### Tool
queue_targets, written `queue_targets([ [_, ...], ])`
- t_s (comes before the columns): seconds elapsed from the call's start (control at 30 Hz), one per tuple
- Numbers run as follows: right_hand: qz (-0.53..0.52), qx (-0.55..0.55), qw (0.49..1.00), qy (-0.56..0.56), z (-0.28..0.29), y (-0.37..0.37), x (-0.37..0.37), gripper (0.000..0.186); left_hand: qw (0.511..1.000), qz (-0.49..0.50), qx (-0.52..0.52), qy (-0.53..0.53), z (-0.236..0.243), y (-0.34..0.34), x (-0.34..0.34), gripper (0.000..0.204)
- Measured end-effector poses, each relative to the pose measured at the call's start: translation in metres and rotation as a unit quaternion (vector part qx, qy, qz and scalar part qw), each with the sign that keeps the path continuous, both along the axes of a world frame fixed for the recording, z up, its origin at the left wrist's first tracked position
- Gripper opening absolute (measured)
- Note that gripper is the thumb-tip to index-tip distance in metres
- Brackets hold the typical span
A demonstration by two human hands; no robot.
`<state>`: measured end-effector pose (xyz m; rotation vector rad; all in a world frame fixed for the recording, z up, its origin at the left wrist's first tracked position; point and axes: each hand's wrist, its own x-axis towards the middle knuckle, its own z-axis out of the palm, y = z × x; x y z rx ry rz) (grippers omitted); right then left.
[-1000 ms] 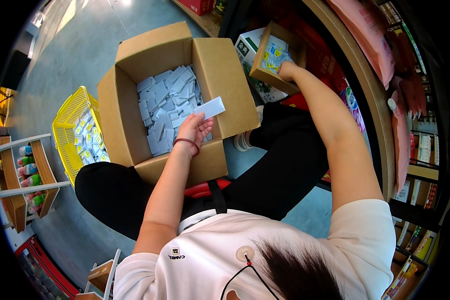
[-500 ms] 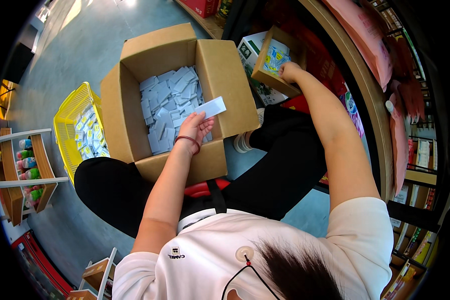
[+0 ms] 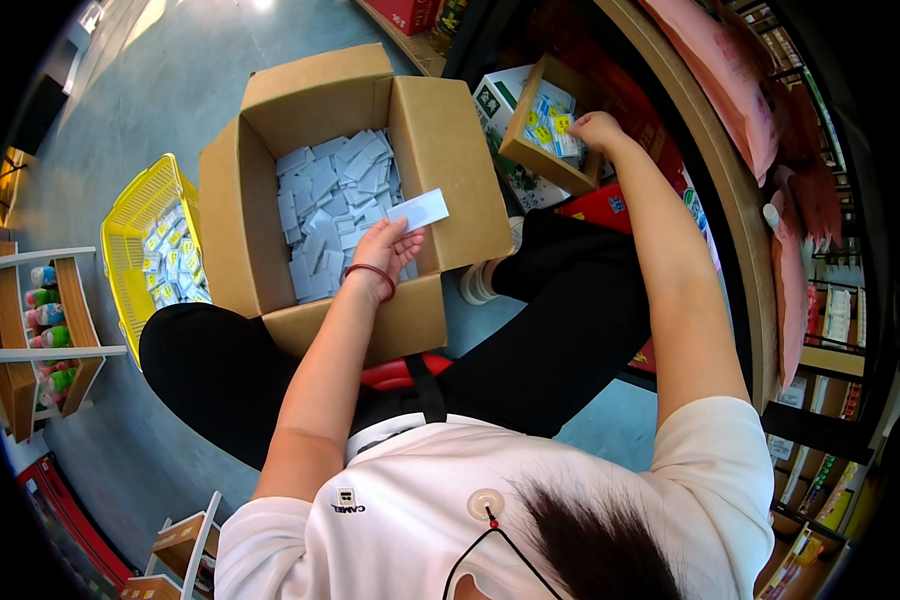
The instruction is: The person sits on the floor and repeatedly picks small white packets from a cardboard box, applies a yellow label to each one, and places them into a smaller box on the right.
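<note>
My left hand (image 3: 390,247) is closed, thumb against fingers, on a flat clear-white plastic label holder (image 3: 419,210), above the near right side of a large open cardboard box (image 3: 460,165). Inside that box lies a loose heap of similar pale label holders (image 3: 335,195). At the upper right my right hand (image 3: 597,131) pinches the edge of a yellow-and-white label card (image 3: 562,124) over a small open cardboard box (image 3: 545,157). More blue, white and yellow cards (image 3: 543,132) lie in the small box. My right fingertips are partly hidden.
Left of the large box stands a yellow plastic basket (image 3: 120,235) with many small labelled pieces (image 3: 174,258). A white-and-green carton (image 3: 500,100) sits beside the small box. Shelving edges (image 3: 750,250) run along the right; a rack with bottles (image 3: 55,325) stands left.
My right hand has shifted slightly up and right, and a yellow-and-white card now shows at its fingertips. My left hand keeps the label holder in nearly the same place.
</note>
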<state>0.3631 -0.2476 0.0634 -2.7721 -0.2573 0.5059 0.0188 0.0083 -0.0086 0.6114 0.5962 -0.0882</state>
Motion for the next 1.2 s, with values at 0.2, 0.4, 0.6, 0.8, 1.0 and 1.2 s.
queue_targets([
  [0.2,-0.072,0.302,0.946,0.091,0.044,0.037,-0.033,0.027,1.0,0.003,0.008,-0.003,0.003,0.001,-0.002,0.017],
  [0.4,0.034,0.365,0.905,0.216,0.085,0.085,-0.091,0.025,1.0,0.009,0.009,-0.028,0.005,0.0,-0.004,0.019],
  [0.6,0.098,0.35,0.882,0.299,0.099,0.129,-0.138,0.02,0.994,0.041,0.021,-0.104,0.014,0.005,-0.007,0.02],
  [0.8,0.114,0.382,0.862,0.313,0.094,0.146,-0.163,0.024,0.984,0.08,0.074,-0.143,0.049,0.018,-0.006,0.021],
  [1.0,0.158,0.361,0.885,0.247,0.094,0.152,-0.17,0.025,0.981,0.103,0.084,-0.142,0.064,0.022,-0.008,0.018],
  [1.2,0.168,0.366,0.889,0.216,0.096,0.157,-0.175,0.02,0.981,0.099,0.088,-0.14,0.065,0.022,-0.008,0.019],
])
